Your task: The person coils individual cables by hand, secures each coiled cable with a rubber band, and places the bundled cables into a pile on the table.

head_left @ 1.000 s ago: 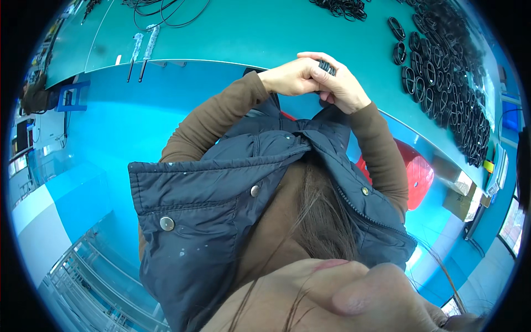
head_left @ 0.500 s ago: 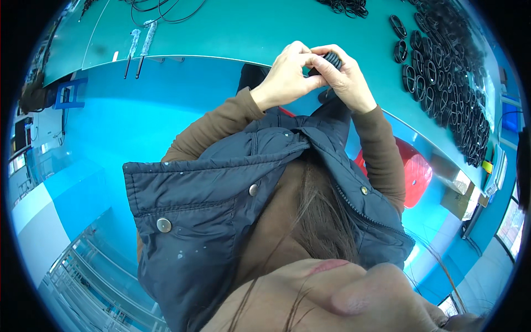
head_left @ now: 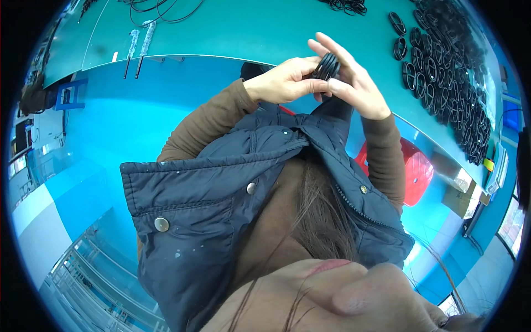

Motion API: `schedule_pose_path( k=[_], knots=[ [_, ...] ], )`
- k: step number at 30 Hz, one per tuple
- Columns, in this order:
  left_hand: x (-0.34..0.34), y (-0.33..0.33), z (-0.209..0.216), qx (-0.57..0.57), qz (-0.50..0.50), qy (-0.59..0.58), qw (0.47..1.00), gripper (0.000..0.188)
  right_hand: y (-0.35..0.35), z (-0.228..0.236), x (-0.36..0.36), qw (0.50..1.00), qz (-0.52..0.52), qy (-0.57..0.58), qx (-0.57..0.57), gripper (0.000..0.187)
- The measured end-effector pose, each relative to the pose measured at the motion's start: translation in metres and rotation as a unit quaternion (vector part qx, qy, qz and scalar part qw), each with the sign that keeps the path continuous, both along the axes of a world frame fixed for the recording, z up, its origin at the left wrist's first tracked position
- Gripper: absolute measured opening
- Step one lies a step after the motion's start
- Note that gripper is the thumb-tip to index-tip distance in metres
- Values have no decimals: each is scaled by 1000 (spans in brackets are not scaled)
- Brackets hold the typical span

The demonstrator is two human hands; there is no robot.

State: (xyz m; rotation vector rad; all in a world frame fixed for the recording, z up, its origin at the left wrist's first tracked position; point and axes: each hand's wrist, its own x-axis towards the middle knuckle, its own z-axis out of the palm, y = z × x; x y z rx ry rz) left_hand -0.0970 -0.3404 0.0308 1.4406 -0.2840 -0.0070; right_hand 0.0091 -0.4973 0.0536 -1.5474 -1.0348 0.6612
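Note:
A small black coiled cable (head_left: 327, 66) is between my hands at the table's near edge. My left hand (head_left: 287, 81) is closed on the coil's left side, its thumb pressed along the bottom. On the other side, my right hand (head_left: 360, 87) is open, fingers stretched away from me and the palm beside the coil. My right thumb lies by the coil's lower end, close to the left thumb. Part of the coil is hidden behind the fingers.
The green table (head_left: 238, 33) bears many coiled black cables (head_left: 442, 83) on the right and another black bundle (head_left: 345, 5) at the back. Loose black cable (head_left: 166, 16) and two wrapped rods (head_left: 145, 44) lie at the left. A red stool (head_left: 416, 171) stands below.
My right hand has opened, its fingers straightening away from the coil. The coil now stands more upright and shows more, and my left hand has shifted slightly lower.

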Motion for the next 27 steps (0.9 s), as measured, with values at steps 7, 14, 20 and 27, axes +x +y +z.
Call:
schedule_pose_path(
  k=[7,14,20,27],
  knots=[
    [0,-5,4,-10,-8,47,999,16,-7,-7,-4,968,-106,-223,42,54],
    [4,-5,-10,85,29,12,996,18,5,-15,-15,945,-185,-256,85,54],
    [-2,-11,-6,-23,29,53,998,19,2,-10,-15,988,-152,-7,28,52],
    [-5,-15,-1,13,51,18,998,15,3,-10,-6,973,-45,184,129,48]
  ],
)
